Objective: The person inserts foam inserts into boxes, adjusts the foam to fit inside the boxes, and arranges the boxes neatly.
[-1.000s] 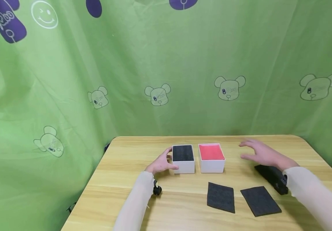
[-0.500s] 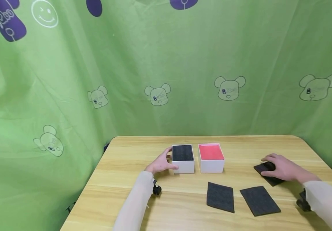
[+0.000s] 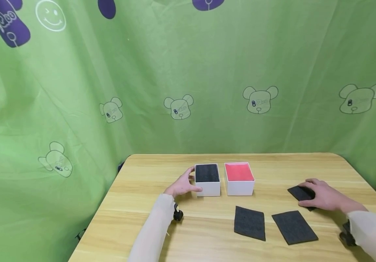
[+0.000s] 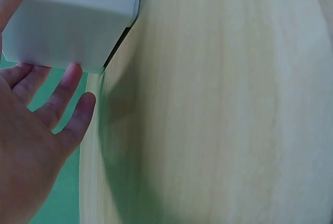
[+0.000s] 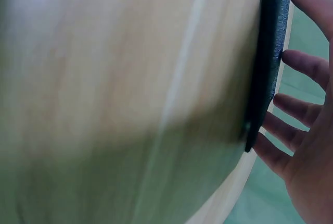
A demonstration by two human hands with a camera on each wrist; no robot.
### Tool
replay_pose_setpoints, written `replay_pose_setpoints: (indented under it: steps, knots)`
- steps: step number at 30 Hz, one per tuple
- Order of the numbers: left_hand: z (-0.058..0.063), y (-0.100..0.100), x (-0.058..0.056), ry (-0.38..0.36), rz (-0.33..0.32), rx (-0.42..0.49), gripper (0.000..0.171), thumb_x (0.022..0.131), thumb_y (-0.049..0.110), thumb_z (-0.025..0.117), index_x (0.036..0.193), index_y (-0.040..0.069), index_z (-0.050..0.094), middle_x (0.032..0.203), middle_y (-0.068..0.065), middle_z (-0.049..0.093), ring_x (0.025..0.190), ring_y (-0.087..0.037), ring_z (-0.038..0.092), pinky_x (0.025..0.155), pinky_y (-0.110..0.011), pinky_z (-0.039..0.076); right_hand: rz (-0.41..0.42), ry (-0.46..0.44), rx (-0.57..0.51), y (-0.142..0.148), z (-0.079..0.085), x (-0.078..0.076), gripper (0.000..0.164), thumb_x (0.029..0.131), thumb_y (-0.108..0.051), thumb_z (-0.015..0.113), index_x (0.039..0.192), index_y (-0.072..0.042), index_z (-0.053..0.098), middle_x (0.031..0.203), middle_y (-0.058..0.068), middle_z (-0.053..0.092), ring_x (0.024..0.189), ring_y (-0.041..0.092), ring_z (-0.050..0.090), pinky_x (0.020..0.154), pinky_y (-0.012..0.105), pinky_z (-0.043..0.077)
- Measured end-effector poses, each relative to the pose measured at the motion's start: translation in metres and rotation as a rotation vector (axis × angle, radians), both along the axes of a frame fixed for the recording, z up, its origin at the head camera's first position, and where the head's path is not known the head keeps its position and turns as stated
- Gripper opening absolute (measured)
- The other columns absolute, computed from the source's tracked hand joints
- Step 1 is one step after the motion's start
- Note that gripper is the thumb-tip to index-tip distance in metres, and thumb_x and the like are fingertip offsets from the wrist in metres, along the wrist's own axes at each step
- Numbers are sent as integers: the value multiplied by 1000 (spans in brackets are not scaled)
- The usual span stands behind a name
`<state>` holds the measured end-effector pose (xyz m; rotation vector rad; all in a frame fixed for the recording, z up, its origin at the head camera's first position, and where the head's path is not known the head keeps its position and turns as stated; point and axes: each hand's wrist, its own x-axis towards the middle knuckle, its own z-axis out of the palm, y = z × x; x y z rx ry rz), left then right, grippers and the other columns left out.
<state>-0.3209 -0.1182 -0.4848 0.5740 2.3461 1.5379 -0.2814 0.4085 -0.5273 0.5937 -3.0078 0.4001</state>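
Note:
My left hand (image 3: pixel 183 185) holds the left side of a white open-topped box (image 3: pixel 208 189), thumb at the front and fingers behind. Black felt (image 3: pixel 207 173) fills that box to just below the rim. Over on the right, my right hand (image 3: pixel 323 196) spreads over a black felt sheet (image 3: pixel 296 191) on the table and covers part of it. In the right wrist view, its fingertips (image 5: pixel 287 56) touch the dark felt (image 5: pixel 265 62) with the thumb at the far end. The left wrist view shows the box's plain white side (image 4: pixel 67 31) between thumb and fingers.
A second white box (image 3: pixel 240 188) with red material (image 3: pixel 239 171) inside stands just right of the first. Nearer the front lie two more black felt sheets, one left (image 3: pixel 249 223) and one right (image 3: pixel 295 227). A green curtain (image 3: pixel 220 131) hangs behind the wooden table (image 3: pixel 162 163).
My right hand has come down from above the table and moved right, onto the far-right felt sheet. The left hand and both boxes have kept their places.

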Motion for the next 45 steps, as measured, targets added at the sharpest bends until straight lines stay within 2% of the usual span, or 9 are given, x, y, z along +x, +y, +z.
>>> replay_pose_setpoints:
  steps: [6,14,17,22,24,30,32,39,45]
  knots:
    - [-1,0,-1,1,1,3,98,73,6,81,149,6,19,149,-12,29,121,-29,45,94,-37,43,27,13,-19,1,1,3,78,70,-54,76,122,1,58,124,32,45,106,52,44,79,61,42]
    - [0,0,0,0,-5,6,100,72,6,81,150,6,18,150,-12,28,123,-29,44,96,-37,43,-5,1,5,3,2,6,83,70,-55,76,125,4,54,121,38,45,106,56,42,79,64,40]
    - [0,0,0,0,-5,8,99,73,6,81,150,5,18,149,-12,29,122,-29,45,96,-37,43,-6,11,2,2,3,7,82,70,-55,76,125,2,55,120,35,48,107,54,43,80,62,41]
    - [-2,0,-2,2,-4,11,99,73,6,81,149,4,19,149,-13,29,121,-29,45,96,-37,43,16,12,-13,0,2,7,83,70,-48,79,127,5,50,120,36,47,106,54,43,80,63,41]
    - [-6,1,-4,6,-3,15,99,72,5,81,149,5,19,149,-13,29,121,-30,45,96,-38,43,22,8,-16,0,2,7,83,69,-43,80,128,7,48,120,36,46,105,55,43,79,63,40]
    - [-27,1,-17,22,16,2,101,72,6,81,151,11,18,150,-8,28,123,-29,44,97,-39,41,20,1,-17,-2,5,7,83,68,-36,82,129,7,46,121,35,45,105,53,43,78,61,42]
    - [-28,0,-19,31,19,0,101,72,8,82,151,12,19,150,-7,29,122,-27,44,97,-37,42,17,4,-6,-4,6,7,83,67,-36,82,129,8,47,120,35,45,104,52,44,77,60,42]
    - [0,-1,-3,2,-5,8,99,72,6,81,150,5,19,150,-14,28,123,-31,44,98,-41,41,5,16,31,-8,9,5,85,65,-36,82,129,8,46,118,36,48,101,52,46,75,60,42]
    - [0,-1,-3,-1,-23,12,99,73,5,80,150,4,17,150,-15,27,123,-32,43,99,-42,40,7,-12,-17,-11,9,4,86,65,-26,81,132,8,41,120,38,41,104,55,43,75,62,42]
